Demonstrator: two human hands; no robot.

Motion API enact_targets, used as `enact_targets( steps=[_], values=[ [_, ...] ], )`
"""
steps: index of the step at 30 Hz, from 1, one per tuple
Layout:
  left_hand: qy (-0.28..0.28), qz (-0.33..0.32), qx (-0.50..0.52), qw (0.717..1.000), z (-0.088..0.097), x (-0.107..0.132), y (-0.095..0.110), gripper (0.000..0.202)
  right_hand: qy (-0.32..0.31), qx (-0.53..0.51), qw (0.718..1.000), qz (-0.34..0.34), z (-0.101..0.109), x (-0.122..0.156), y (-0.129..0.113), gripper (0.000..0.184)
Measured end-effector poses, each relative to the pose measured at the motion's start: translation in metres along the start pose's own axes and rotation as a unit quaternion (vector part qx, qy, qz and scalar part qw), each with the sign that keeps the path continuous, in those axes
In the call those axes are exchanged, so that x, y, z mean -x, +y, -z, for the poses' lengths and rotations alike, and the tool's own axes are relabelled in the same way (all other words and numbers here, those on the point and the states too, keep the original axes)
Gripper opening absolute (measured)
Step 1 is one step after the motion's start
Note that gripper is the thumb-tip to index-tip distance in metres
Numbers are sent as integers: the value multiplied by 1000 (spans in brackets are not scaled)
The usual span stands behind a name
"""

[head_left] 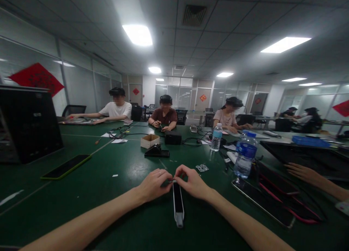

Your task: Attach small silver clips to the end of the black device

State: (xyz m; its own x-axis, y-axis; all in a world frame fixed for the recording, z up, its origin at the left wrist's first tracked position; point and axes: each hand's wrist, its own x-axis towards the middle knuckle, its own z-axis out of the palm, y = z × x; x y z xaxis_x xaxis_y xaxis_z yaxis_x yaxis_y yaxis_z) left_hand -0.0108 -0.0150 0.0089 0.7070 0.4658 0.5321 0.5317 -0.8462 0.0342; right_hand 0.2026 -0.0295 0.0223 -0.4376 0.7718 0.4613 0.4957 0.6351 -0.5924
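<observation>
Toward the near edge of green table (pixel 131 225), slim device (pixel 178 198) is flanked at far end by left hand (pixel 155 184) and right hand (pixel 192 182), both curled (whether anything is grasped cannot be told).

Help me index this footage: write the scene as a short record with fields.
Surface: green table
Object: slim gadget, light-edged, dark-topped
Left grip: fingertips at the gadget's far end
Right grip: fingertips at the same end
Unclear: whether anything small is pinched
Beyond: open box
Right side: small bottle, large bottle, another person's arm
Left side: green-edged panel
</observation>
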Motion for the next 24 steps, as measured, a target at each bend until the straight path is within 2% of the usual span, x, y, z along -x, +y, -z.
enact_targets(
  steps=[4,7,13,24],
  values=[
    [-76,16,-18,997,5,0,-11,11,-49,124,990,44,19,2,16,8],
    [-106,25,-11,994,4,1,-21,13,-96,178,978,42,31,4,26,10],
    [-126,43,-13,991,0,0,-21,12,-146,218,965,31,31,4,26,12],
    [-137,60,-10,989,0,-1,-17,14,-159,206,965,34,28,4,26,13]
  ],
)
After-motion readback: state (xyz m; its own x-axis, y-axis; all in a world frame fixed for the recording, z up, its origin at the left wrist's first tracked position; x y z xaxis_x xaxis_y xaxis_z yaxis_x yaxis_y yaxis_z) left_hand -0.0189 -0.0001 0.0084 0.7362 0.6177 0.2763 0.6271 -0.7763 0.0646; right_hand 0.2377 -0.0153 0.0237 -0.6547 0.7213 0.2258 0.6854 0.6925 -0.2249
